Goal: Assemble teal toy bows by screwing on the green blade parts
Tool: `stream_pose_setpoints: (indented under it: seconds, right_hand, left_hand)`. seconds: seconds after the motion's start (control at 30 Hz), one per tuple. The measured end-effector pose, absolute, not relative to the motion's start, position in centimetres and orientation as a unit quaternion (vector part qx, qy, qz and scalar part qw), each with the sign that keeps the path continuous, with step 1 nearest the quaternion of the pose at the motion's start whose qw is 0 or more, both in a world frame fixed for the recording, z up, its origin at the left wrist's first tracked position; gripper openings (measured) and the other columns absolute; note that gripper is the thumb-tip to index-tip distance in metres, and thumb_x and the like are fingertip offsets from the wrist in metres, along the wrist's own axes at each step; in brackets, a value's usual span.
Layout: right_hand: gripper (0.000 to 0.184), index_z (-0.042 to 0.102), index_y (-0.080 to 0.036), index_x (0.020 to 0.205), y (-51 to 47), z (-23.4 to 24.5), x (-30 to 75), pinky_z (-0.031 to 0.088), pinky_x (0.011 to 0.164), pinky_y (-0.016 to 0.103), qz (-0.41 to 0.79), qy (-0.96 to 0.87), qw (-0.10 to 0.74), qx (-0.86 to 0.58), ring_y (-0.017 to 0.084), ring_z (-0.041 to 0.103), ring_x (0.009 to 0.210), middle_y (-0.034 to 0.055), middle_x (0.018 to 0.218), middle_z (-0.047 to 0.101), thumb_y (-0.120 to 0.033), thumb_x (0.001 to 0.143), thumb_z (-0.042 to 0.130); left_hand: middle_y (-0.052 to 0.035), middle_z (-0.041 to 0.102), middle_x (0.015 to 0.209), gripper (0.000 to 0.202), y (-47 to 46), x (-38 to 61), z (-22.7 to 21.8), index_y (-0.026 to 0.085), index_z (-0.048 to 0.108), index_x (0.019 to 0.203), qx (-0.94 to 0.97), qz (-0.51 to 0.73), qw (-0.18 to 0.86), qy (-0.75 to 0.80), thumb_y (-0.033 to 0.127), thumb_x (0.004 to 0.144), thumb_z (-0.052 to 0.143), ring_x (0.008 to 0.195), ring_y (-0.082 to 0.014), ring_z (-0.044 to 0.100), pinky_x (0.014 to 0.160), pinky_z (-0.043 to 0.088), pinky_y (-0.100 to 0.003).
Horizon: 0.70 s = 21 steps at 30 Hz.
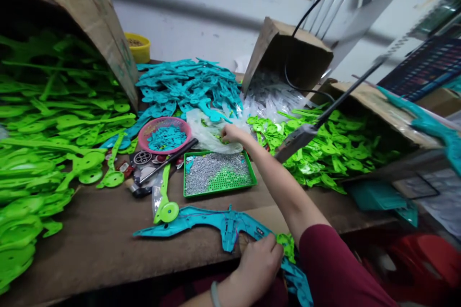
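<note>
A blue bow-shaped plastic shell [196,216], with thin wires and small fittings inside, lies at the table's front edge. Closed over its right limb is my left hand [260,261], with a wristband below it. A small bright green plastic piece [287,245] shows beside those fingers. My right hand [231,133] reaches forward into a clear plastic bag [202,140] that has green bits in it. Its fingers are curled together, and whatever is between them is hidden. Just in front of the bag sits a green tray [230,191] of small silver screws.
A pink basket [144,146] holds small blue pieces. Green parts [25,172] spill from the left carton, and more green parts [306,148] lie right. Blue shells [187,84] are heaped behind. A power screwdriver [297,141] hangs at right; a black-handled tool [182,151] lies beside the tray.
</note>
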State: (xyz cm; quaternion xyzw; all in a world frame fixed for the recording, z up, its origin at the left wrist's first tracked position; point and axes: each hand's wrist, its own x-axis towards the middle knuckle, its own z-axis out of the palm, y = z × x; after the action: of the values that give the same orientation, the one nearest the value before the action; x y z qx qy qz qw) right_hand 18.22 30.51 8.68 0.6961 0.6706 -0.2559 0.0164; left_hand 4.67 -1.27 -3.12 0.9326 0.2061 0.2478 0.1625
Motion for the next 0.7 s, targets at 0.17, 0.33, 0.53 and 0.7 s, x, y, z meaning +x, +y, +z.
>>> stream_pose_setpoints:
  seconds: [0.17,0.33,0.53,0.7]
  right_hand:
    - [0.030,0.062,-0.014,0.117,30.3,7.8,19.5,0.060,0.076,0.033,-0.309,0.627,-0.105,0.707,0.015,0.068,0.088,0.0057,0.107,0.068,-0.037,0.098,0.060]
    - [0.018,0.064,-0.013,0.094,29.6,9.5,20.8,0.040,0.044,0.015,-0.335,0.603,-0.201,0.696,0.004,0.051,0.047,-0.0014,0.070,0.065,-0.029,0.098,0.058]
    - [0.010,0.065,-0.013,0.074,27.5,12.6,25.8,0.035,0.044,0.020,-0.274,0.589,-0.209,0.731,0.006,0.043,0.042,-0.0024,0.052,0.057,-0.016,0.083,0.066]
    - [0.007,0.068,-0.012,0.071,25.6,13.1,27.7,0.047,0.061,0.028,-0.195,0.587,-0.152,0.771,0.016,0.057,0.056,0.0021,0.051,0.058,-0.008,0.075,0.067]
  left_hand:
    - [0.0008,0.060,0.079,0.015,-1.3,4.7,-3.1,0.022,0.053,0.084,0.929,0.261,0.155,0.211,0.017,0.087,0.066,0.058,-0.0165,0.059,0.042,0.026,-0.034]
    - [0.0010,0.060,0.078,0.015,-1.2,4.7,-3.2,0.023,0.053,0.084,0.929,0.269,0.152,0.204,0.017,0.088,0.065,0.058,-0.0163,0.059,0.043,0.027,-0.033]
    - [0.0005,0.059,0.078,0.013,-1.3,4.7,-3.3,0.023,0.054,0.083,0.928,0.263,0.153,0.212,0.016,0.089,0.063,0.060,-0.0167,0.060,0.044,0.031,-0.033]
    - [0.0008,0.061,0.080,0.013,-1.0,4.6,-2.8,0.024,0.055,0.085,0.935,0.247,0.158,0.201,0.016,0.089,0.065,0.061,-0.0163,0.061,0.046,0.034,-0.032]
